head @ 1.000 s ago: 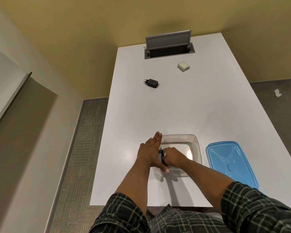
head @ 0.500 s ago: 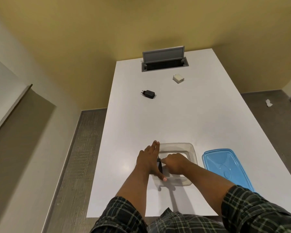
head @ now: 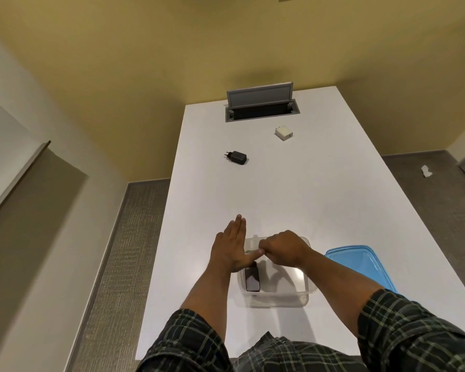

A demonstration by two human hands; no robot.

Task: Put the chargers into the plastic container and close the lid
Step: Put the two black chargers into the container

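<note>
Clear plastic marks the open container (head: 279,296) near the front edge of a white worktop (head: 320,197), where a person in plaid sleeves works with both hands over it. One black charger (head: 252,280) already lies inside, against the container's left wall, its long side running front to back. The left hand (head: 230,251) lies flat at the container's left rim with its fingers (head: 239,226) stretched straight and together, gripping nothing; its thumb reaches right to touch the right hand. The right hand (head: 283,249) hovers above the container's far half, curled into a loose fist with knuckles up; whether anything sits inside that curl cannot be told from this angle. A blue lid (head: 360,264) rests flat on the worktop just to the right of the container, its near part hidden behind the right forearm. Two more chargers wait well apart from the container, toward the far end: a second black charger (head: 236,157) on the left, prongs pointing left, and a white charger (head: 283,133) further back on the right. Behind them, a grey cable hatch (head: 261,103) set into the worktop stands with its flap raised. A scrap of white paper (head: 426,171) lies on the grey floor to the right.
</note>
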